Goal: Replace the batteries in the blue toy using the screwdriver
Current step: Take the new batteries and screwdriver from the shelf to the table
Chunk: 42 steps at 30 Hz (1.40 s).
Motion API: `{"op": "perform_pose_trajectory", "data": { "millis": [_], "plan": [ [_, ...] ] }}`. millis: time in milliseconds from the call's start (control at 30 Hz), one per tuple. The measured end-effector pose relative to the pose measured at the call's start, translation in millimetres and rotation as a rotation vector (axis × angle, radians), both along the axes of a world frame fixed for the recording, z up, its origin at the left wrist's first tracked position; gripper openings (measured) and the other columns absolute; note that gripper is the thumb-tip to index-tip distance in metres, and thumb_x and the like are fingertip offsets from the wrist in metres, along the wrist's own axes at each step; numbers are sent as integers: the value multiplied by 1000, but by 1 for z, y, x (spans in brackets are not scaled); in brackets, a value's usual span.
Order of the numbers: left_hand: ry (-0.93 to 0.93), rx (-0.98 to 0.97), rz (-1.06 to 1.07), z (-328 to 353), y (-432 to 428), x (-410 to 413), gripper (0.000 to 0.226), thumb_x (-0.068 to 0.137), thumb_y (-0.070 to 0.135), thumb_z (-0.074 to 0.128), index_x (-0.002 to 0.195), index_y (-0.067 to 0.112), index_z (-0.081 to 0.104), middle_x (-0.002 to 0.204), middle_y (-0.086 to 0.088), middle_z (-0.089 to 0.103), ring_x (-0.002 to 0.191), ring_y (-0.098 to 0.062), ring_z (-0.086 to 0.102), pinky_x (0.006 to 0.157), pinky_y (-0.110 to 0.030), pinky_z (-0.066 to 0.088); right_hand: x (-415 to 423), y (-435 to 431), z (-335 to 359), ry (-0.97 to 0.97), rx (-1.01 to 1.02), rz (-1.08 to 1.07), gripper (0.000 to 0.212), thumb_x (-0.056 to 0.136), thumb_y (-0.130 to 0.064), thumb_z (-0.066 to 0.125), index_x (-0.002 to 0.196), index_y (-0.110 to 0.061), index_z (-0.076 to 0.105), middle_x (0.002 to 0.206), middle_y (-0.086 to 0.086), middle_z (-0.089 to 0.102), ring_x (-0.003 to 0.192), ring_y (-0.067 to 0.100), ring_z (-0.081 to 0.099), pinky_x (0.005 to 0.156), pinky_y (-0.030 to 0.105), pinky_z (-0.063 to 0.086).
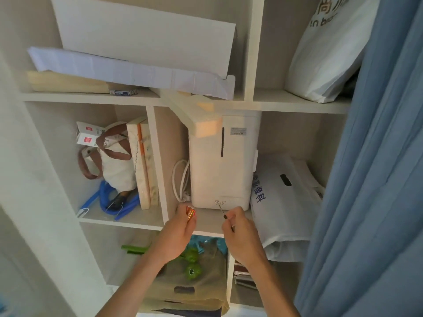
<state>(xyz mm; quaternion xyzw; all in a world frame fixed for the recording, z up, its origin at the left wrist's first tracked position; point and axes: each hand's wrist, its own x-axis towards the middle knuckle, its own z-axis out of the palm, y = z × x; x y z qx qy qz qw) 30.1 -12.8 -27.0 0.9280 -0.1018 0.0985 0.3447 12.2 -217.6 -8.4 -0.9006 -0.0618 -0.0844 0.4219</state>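
Observation:
My left hand [180, 229] is closed around red and gold batteries [190, 213], held just in front of the middle shelf's edge. My right hand [240, 234] pinches a thin screwdriver [225, 215] with a dark handle, its metal tip pointing up at the base of a white appliance [223, 161]. A blue pack of batteries [123, 92] lies on the upper shelf. The blue toy is not in view.
White shelving [137, 98] fills the view. White boxes lie on top, a canvas bag [112, 161] and blue tubing [107, 197] at left, white bags [283, 202] at right. Green toys [192, 264] sit in a bag below my hands. A blue curtain [375, 179] hangs right.

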Motion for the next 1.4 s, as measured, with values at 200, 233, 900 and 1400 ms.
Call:
{"op": "perform_pose_trajectory", "data": {
  "millis": [200,233,900,1400],
  "plan": [
    [-84,-117,201,16,72,-87,4,111,36,41,108,33,42,70,10,51,58,0,52,54,-18,39,-24,46,25,28,43,386,10,107,-21,56,110,-28,63,100,-7,75,80,12,77,77,30,62],
    [-82,-118,250,14,89,-104,6,111,38,41,106,35,41,70,9,51,57,-2,50,53,-21,39,-28,62,26,27,68,441,12,106,-19,58,109,-27,66,100,-6,76,79,13,78,77,26,61],
    [-134,-100,1134,-8,450,-515,11,111,38,40,112,27,43,66,7,47,52,-5,47,49,-26,36,-270,554,6,-112,164,1191,11,97,-24,58,95,-26,68,77,4,78,72,25,76,71,48,61],
    [-91,-104,1328,-28,709,-607,11,112,37,40,108,27,41,64,8,48,51,-5,47,54,-24,39,-354,856,-25,-43,116,1332,17,102,-11,62,101,-26,70,88,-10,81,70,3,77,75,35,65]
  ]
}}
